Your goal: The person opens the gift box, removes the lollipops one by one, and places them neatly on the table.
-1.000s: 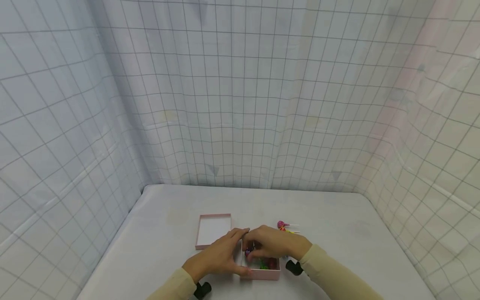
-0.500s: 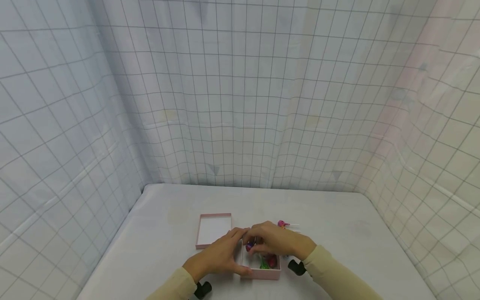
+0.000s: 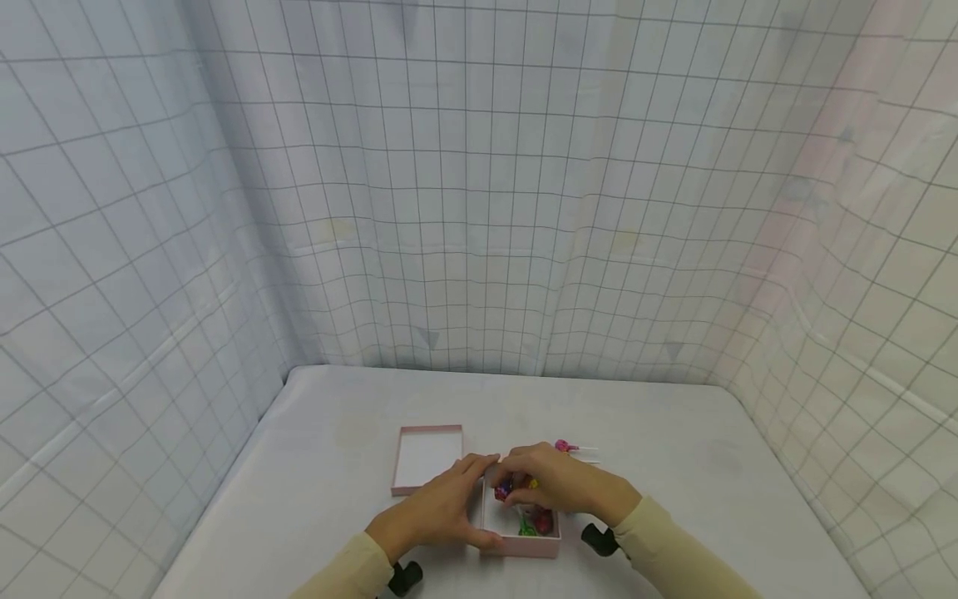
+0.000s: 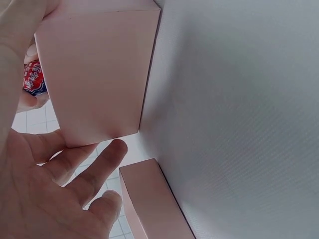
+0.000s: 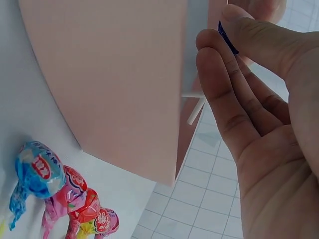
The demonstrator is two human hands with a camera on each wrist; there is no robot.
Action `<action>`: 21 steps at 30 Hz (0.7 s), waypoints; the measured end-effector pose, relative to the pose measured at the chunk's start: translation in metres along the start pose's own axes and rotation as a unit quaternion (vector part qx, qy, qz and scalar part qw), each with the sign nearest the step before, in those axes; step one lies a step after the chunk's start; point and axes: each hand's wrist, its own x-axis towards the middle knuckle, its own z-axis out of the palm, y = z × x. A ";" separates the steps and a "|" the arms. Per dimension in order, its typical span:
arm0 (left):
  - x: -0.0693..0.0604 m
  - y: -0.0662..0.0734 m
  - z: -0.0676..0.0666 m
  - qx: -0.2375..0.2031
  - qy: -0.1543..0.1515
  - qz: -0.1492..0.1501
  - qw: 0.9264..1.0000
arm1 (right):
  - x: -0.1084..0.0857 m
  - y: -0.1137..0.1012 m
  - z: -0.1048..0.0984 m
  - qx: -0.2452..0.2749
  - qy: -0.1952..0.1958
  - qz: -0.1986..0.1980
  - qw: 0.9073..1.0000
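My left hand [image 3: 437,503] holds an uncovered pink box [image 3: 524,547] by its left side, thumb on the near wall and fingers reaching to the far corner. Above the box's inside, my right hand [image 3: 557,481] pinches a lollipop with a dark blue and red wrapper [image 3: 503,492]. In the left wrist view that wrapper [image 4: 35,78] shows past the box edge; in the right wrist view only a blue sliver [image 5: 228,39] shows between thumb and fingers. A green-wrapped candy [image 3: 527,527] and a red one [image 3: 543,522] lie inside the box. White sticks [image 5: 197,110] poke up at its rim.
The shallow pink lid [image 3: 428,456] lies inside up on the white table [image 3: 674,466], behind and left of the box. Several lollipops, among them a blue one [image 5: 41,169] and a pink one [image 5: 70,196], lie to the box's right. Gridded white curtains [image 3: 479,249] surround the table.
My right hand has shifted slightly up and right, bringing the dark blue and red lollipop into clearer view over the box. The left hand stays on the box.
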 end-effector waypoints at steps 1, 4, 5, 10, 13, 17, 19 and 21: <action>0.000 0.000 0.000 0.001 0.000 -0.001 1.000 | -0.001 0.000 0.000 -0.005 0.004 -0.002 1.000; 0.000 0.001 0.000 0.001 0.001 -0.003 1.000 | -0.005 -0.001 -0.001 -0.019 0.011 0.003 1.000; 0.000 0.001 0.000 0.002 0.001 -0.004 1.000 | -0.006 -0.002 -0.001 -0.025 0.013 0.008 1.000; -0.002 0.001 0.000 0.006 0.005 -0.003 1.000 | -0.014 -0.002 -0.003 -0.039 0.026 0.026 0.999; -0.002 0.001 0.000 0.008 0.009 0.000 1.000 | -0.018 -0.002 -0.005 -0.036 0.041 0.025 0.998; -0.001 0.001 0.000 0.010 0.010 0.001 1.000 | -0.025 0.000 -0.007 -0.026 0.064 0.010 0.998; -0.001 0.001 0.000 0.011 0.009 0.000 1.000 | -0.028 0.001 -0.007 -0.025 0.075 0.004 0.997; -0.001 0.002 0.000 0.011 0.009 0.000 1.000 | -0.031 0.002 -0.008 -0.024 0.082 0.007 0.996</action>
